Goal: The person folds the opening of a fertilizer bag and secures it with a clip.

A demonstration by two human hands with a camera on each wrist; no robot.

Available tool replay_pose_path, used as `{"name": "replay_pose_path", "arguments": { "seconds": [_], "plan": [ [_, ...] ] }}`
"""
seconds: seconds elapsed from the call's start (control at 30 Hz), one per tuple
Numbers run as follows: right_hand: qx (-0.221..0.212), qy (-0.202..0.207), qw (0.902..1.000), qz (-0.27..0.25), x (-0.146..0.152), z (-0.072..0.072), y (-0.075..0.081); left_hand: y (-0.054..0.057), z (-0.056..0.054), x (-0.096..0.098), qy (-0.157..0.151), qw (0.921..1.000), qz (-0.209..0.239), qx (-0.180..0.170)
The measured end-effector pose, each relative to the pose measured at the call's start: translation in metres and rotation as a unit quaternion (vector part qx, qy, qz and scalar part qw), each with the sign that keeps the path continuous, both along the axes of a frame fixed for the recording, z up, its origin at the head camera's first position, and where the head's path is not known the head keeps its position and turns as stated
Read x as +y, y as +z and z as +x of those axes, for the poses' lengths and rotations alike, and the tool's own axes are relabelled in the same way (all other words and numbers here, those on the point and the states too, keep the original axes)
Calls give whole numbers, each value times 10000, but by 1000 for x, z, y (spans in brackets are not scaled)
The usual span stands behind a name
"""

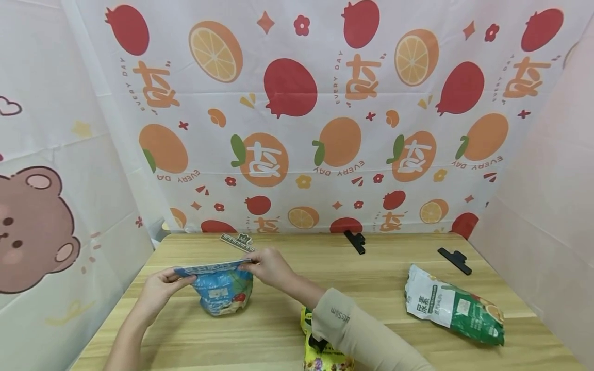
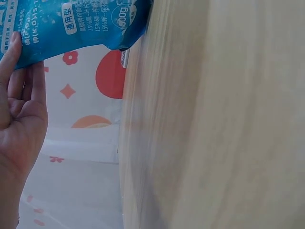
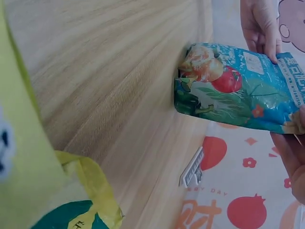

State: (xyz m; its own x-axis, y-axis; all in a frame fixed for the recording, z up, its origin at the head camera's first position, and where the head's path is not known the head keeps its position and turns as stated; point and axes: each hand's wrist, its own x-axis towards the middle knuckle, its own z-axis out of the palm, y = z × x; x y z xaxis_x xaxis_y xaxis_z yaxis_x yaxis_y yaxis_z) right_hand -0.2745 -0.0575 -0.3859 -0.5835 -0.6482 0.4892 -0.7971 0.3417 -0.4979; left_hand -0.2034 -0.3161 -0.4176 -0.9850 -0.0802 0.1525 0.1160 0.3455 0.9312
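A blue bag (image 1: 221,293) printed with vegetables stands on the wooden table, its top edge folded over into a flat band. My left hand (image 1: 160,289) pinches the left end of that band between thumb and fingers. At the other end, my right hand (image 1: 271,268) pinches the band's right corner. The right wrist view shows the bag (image 3: 228,86) from its vegetable side, with the left hand (image 3: 261,26) at its far top corner. In the left wrist view the left thumb lies over the bag's (image 2: 86,24) printed face.
A piano-key patterned clip (image 1: 237,242) lies behind the bag. Two black clips (image 1: 356,242) (image 1: 456,260) lie at the back and right. A green-and-white bag (image 1: 455,306) lies at right. A yellow bag (image 1: 327,358) with a black clip sits under the right sleeve.
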Motion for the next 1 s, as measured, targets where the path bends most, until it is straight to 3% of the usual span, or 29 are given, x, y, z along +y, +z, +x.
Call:
{"name": "replay_pose_path", "arguments": {
  "seconds": [0.2,0.5,0.67,1.0],
  "plan": [
    [53,-148,9999,-11,3,1,1,0,-1,5,-27,9996,154,215],
    [-539,-218,9983,-80,15,-6,4,-1,-8,17,99,9997,152,139],
    [-784,-108,9966,-249,26,-14,3,-3,-14,29,100,9992,333,196],
    [-1295,-378,9902,-349,44,-32,-4,-4,-29,54,98,9973,659,294]
  ]
}}
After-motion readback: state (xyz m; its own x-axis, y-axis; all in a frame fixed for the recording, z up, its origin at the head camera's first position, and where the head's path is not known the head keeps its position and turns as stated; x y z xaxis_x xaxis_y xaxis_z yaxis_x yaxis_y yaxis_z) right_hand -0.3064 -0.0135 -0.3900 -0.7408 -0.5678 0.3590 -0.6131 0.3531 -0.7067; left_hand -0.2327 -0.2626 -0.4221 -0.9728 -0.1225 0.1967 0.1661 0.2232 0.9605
